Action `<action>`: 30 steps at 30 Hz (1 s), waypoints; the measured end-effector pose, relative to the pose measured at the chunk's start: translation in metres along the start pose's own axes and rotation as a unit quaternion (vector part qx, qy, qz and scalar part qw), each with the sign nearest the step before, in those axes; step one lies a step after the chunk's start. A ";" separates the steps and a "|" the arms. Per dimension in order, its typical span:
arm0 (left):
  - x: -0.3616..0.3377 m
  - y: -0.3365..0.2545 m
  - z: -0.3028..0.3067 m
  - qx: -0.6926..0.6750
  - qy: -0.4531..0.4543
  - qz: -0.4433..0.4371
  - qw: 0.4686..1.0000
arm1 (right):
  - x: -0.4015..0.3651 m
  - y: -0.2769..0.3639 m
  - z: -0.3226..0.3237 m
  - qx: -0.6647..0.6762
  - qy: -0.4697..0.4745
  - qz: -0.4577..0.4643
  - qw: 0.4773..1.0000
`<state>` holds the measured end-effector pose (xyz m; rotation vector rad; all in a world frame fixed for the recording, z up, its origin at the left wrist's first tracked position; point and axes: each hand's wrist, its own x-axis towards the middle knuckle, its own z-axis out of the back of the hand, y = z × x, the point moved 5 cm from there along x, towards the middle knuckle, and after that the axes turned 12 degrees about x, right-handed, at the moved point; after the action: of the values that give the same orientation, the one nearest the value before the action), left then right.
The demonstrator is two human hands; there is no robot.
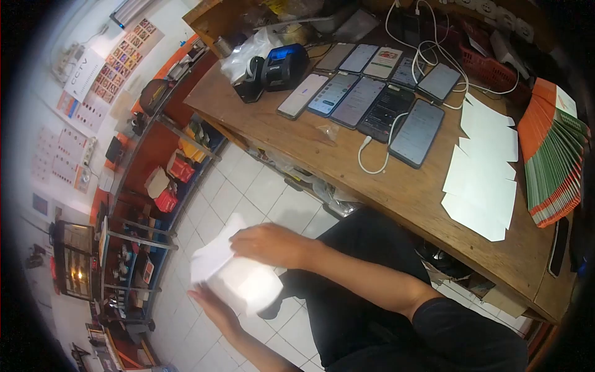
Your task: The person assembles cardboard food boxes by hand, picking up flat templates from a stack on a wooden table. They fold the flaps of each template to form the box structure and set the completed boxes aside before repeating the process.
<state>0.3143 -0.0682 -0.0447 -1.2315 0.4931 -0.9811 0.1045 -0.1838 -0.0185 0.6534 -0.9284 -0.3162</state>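
Above the tiled floor, a white sheet of card is held between my two hands, bent along folds with its blank side showing. My right hand grips its upper edge with curled fingers. At the lower left edge, my left hand holds the card, its fingers partly hidden and slightly blurred. A flat white die-cut card with notched edges lies on the wooden table. Right of it, a fanned stack of orange and green printed cards rests near the table's edge.
Several smartphones lie in rows on the table, with white charging cables among them. A black device with a blue screen stands at the far left corner. A red basket sits behind. Shelves line the left wall.
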 end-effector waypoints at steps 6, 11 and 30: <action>-0.006 0.004 0.006 -0.129 -0.066 0.155 0.977 | -0.007 0.016 -0.043 0.168 0.120 0.037 0.978; -0.002 -0.007 0.007 0.004 -0.123 0.051 0.991 | 0.004 0.009 -0.031 0.358 -0.234 -0.055 0.902; -0.014 -0.050 -0.012 0.085 -0.156 -0.135 0.975 | -0.007 0.004 -0.012 0.231 -0.193 -0.190 0.935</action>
<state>0.2797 -0.0639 -0.0040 -1.2889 -0.0078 -1.0100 0.1106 -0.1727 -0.0256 1.2415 -1.2677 -0.5938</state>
